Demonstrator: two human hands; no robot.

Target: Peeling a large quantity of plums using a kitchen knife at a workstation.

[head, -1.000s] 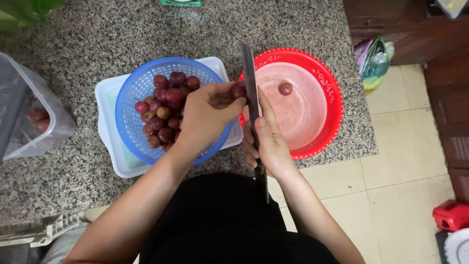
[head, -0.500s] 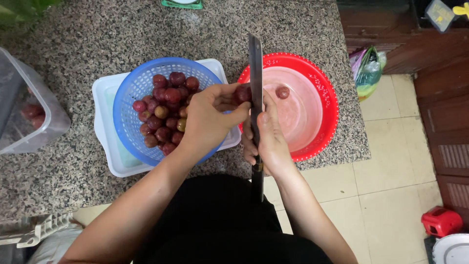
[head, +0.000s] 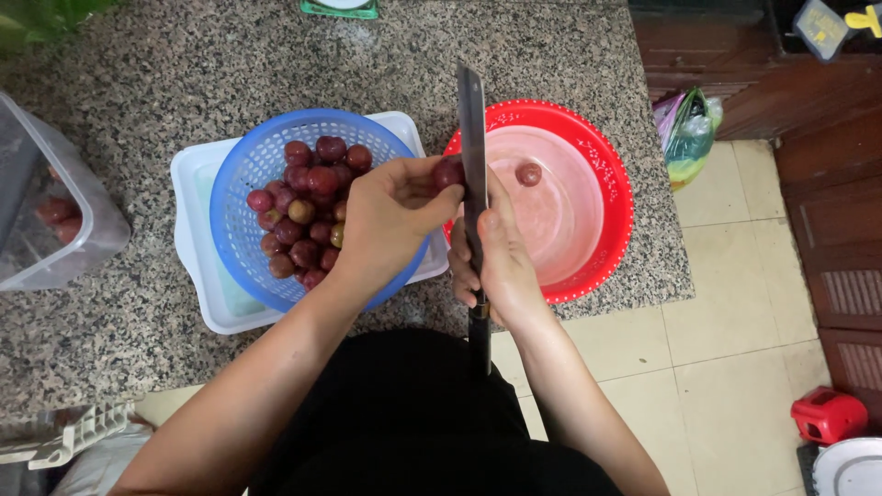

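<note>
Left hand: your left hand (head: pixel 386 220) is pinching one dark red plum (head: pixel 448 172) between thumb and fingertips, holding it up just past the right rim of the blue basket.
Right hand: your right hand (head: pixel 496 262) is gripping the handle of a long knife (head: pixel 473 156), fingers wrapped tight and thumb lying along the top near the blade.
Knife: the blade is pointing away from you, its edge touching the right side of the held plum.
Blue basket: a round blue basket (head: pixel 234 197) is sitting inside a white tray (head: pixel 188 230) and is holding a pile of red and purple plums (head: pixel 308 207).
Red basket: a red basket (head: pixel 606 184) is sitting just right of the knife, with a pink bowl (head: pixel 560 220) nested inside it.
Pink bowl contents: a single plum piece (head: pixel 528 174) is lying near the bowl's far side.
Counter: everything is resting on a speckled stone counter (head: pixel 184 73).
Far left: a clear plastic box (head: pixel 55 220) is standing at the counter's left edge.
</note>
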